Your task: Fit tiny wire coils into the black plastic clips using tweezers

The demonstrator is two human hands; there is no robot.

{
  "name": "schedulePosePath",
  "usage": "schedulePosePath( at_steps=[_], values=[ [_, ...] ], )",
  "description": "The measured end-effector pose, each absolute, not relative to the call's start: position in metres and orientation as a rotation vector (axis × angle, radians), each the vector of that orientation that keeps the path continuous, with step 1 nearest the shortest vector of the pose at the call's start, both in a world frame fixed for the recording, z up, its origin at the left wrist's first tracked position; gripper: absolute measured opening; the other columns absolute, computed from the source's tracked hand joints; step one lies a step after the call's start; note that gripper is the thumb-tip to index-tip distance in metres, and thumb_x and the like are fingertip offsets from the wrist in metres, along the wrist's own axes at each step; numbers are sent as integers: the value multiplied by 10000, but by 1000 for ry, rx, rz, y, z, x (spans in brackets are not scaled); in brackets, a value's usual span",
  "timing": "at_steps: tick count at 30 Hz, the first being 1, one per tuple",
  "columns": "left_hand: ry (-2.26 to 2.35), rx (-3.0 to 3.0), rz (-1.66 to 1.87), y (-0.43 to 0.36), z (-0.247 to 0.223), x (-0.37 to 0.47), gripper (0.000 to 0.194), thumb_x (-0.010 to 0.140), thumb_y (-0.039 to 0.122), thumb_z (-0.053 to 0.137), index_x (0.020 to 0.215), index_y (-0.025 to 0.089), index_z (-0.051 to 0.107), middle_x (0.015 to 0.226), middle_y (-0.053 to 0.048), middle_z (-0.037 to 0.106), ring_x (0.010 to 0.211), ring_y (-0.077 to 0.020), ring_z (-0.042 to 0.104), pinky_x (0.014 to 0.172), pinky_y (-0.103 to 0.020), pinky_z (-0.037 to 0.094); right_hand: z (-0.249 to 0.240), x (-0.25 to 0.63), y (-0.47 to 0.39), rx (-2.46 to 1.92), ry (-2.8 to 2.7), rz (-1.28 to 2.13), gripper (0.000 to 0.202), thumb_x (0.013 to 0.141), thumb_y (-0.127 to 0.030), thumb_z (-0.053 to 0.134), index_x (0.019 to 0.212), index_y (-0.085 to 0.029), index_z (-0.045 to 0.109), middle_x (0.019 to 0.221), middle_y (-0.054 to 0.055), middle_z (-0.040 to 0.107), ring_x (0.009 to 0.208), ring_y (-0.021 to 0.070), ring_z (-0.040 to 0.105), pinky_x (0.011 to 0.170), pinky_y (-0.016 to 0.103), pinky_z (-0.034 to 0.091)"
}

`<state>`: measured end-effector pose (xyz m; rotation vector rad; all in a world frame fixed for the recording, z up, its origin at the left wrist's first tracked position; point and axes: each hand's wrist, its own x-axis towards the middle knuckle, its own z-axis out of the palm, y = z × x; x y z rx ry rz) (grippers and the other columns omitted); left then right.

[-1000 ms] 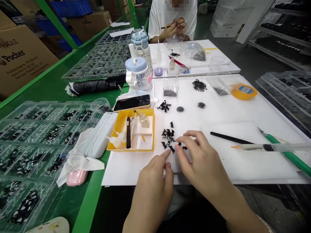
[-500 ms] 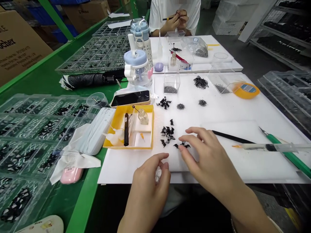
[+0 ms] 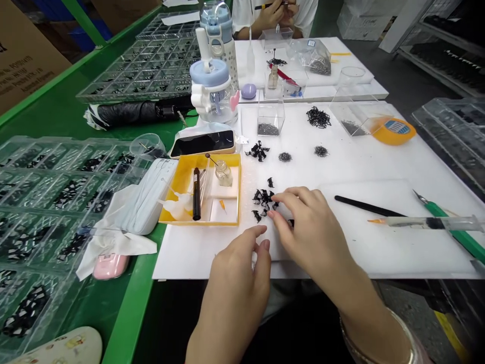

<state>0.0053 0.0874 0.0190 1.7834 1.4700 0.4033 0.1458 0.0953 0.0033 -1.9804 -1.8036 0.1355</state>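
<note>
My right hand (image 3: 310, 232) reaches over a small pile of black bat-shaped pieces (image 3: 263, 197), thumb and index finger at the pile's right edge. Whether a piece is between those fingertips is too small to tell. Nearer the front edge of the white board (image 3: 182, 258), my left hand (image 3: 238, 273) is curled, with a bit of something white showing between thumb and fingers. A single black piece (image 3: 270, 182) lies just behind the pile, and another group of black pieces (image 3: 258, 150) lies further back.
Left of the pile is a yellow tray (image 3: 239, 202) with a glass jar. Black tweezers (image 3: 364, 205), a syringe (image 3: 417, 222) and a green-handled tool (image 3: 447, 227) lie right. Behind stand a clear box (image 3: 271, 119) and a blue-lidded cup (image 3: 212, 91). A person's hands (image 3: 275, 17) work opposite.
My right hand has moved left, from the small pieces beside the pile to the pile's right edge. My left hand stays curled, slightly further right. The whole view has shifted a little.
</note>
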Motion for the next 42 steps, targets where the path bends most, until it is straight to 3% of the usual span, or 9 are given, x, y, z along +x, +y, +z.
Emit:
schedulePosePath(
  at_steps=[4,11,14,20,23,26,33,38,42],
  values=[
    [1448,1782,406,85,16,4,303,887,275,447,1149,185,570,937,-64,698,444,-117,587,407,-237,445,8,152,88,-2016,-1785,147,97,794,-165,549,857,-152,623,891,61,581,892,225,497,817,387,415],
    [1430,1762,453,85,12,0,288,892,293,456,1154,235,560,883,-18,690,396,-89,542,402,-228,430,11,151,88,-1823,-1892,224,207,843,-236,527,1024,-239,628,1085,26,533,994,173,471,880,321,419],
    [1417,1743,461,84,10,-2,274,892,291,467,1144,247,563,859,-2,685,400,-84,548,409,-222,439,4,144,93,-1805,-1918,249,215,821,-166,530,984,-250,643,997,34,540,926,173,476,819,319,429],
    [1409,1717,473,84,8,-3,275,891,295,470,1141,227,562,920,-26,684,412,-83,553,387,-219,437,9,148,90,-1854,-1845,197,178,715,-32,466,775,-142,592,866,67,509,822,180,471,741,335,428],
    [1411,1708,480,83,9,-4,244,889,302,482,1106,234,569,892,-14,687,420,-84,550,393,-215,431,12,145,89,-1829,-1877,194,339,721,-1,423,921,-174,635,936,75,500,867,184,452,764,332,434],
    [1415,1704,471,83,12,-5,165,894,298,475,993,237,592,827,5,687,447,-90,554,421,-210,430,11,139,89,-1771,-1992,231,506,739,0,409,1078,-303,631,1036,69,466,933,198,408,800,333,442],
    [1427,1669,464,82,12,-4,143,890,312,482,956,242,588,744,17,663,459,-104,559,408,-207,414,11,146,87,-1883,-1881,83,313,691,25,386,774,-153,630,896,94,476,843,205,397,756,358,419],
    [1428,1662,462,81,10,-4,154,891,321,478,962,243,590,781,9,671,430,-96,547,384,-207,408,7,149,96,-1978,-1877,2,570,665,28,393,1119,-222,628,991,116,467,880,234,371,745,368,417],
    [1434,1654,459,80,13,-4,153,888,318,486,954,235,596,762,13,663,444,-101,560,394,-208,419,4,148,98,-2028,-1869,-7,494,647,31,399,999,-192,666,963,118,472,881,241,368,734,361,414]
  ],
)
